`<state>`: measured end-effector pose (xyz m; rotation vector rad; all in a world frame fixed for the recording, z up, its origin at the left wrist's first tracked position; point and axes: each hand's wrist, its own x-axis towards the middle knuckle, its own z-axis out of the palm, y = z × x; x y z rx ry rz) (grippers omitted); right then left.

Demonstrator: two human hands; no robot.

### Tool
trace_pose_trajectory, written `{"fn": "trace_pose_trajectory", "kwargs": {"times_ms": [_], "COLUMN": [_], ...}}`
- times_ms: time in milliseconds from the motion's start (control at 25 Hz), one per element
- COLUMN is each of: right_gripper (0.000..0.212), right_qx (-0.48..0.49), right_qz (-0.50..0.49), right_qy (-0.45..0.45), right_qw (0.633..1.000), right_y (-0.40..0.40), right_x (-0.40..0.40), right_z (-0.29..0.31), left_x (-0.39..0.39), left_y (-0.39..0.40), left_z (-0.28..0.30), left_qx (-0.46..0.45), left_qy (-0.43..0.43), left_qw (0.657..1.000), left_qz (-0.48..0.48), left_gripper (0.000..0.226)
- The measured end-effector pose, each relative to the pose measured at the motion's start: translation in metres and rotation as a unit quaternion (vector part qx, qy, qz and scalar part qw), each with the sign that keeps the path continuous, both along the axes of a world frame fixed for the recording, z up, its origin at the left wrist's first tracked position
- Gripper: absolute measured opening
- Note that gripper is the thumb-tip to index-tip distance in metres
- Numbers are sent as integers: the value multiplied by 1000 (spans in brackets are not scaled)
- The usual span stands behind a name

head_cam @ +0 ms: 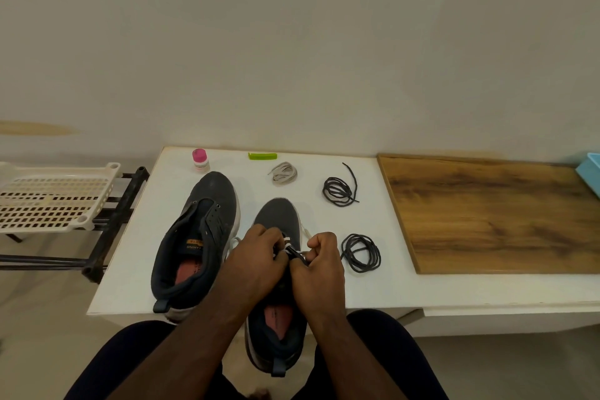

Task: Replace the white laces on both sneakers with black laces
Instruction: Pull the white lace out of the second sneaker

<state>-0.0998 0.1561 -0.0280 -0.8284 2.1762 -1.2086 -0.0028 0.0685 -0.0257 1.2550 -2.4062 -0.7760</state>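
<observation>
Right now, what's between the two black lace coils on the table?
Head view: nothing lies between the far black lace coil and the near black lace coil; only bare white tabletop shows there.

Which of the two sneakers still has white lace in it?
The right sneaker, under both hands; white lace shows at its eyelets. The left sneaker has bare eyelets.

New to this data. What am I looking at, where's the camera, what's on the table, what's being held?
No machine here: a person works bare-handed, and the single picture comes from a camera on their head, looking down. On the white table lie two dark sneakers. The left sneaker has no lace. Both hands work at the right sneaker: the left hand and right hand pinch its white lace. Nearby lie a removed white lace, two black lace coils, a small pink-capped bottle and a green comb-like piece.
</observation>
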Motion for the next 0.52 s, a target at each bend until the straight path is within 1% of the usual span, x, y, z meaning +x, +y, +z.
{"fn": "trace_pose_trajectory", "kwargs": {"times_ms": [80,160,200,240,320,360,400,440,520], "right_gripper": [34,32,31,31,30,30,29,29,28], "right_qx": [3,4,7,11,17,19,20,19,17], "right_qz": [-2,-7,-9,-10,-9,-7,-4,-1,0], "right_qy": [1,0,-1,-2,-1,3,8,11,14], "right_qw": [1000,1000,1000,1000,1000,1000,1000,1000,1000], "right_y": [0,-1,-1,-2,-1,-1,-1,-2,-3], "right_x": [0,0,0,-1,-1,-1,-1,-1,-2], "right_z": [0,0,0,0,0,-1,-1,-2,-2], "left_x": [1,4,6,9,14,15,15,16,17], "left_y": [-4,-10,-14,-18,-22,-21,-20,-20,-18], "left_z": [0,2,3,3,4,5,5,5,7], "left_qx": [0,20,48,97,215,241,233,208,134], "left_qy": [9,31,51,81,149,166,165,154,107], "left_qw": [1000,999,997,991,958,948,951,962,985], "left_qz": [-2,0,16,44,113,127,118,91,8], "left_gripper": [3,11,15,17,17,16,15,14,18]}}
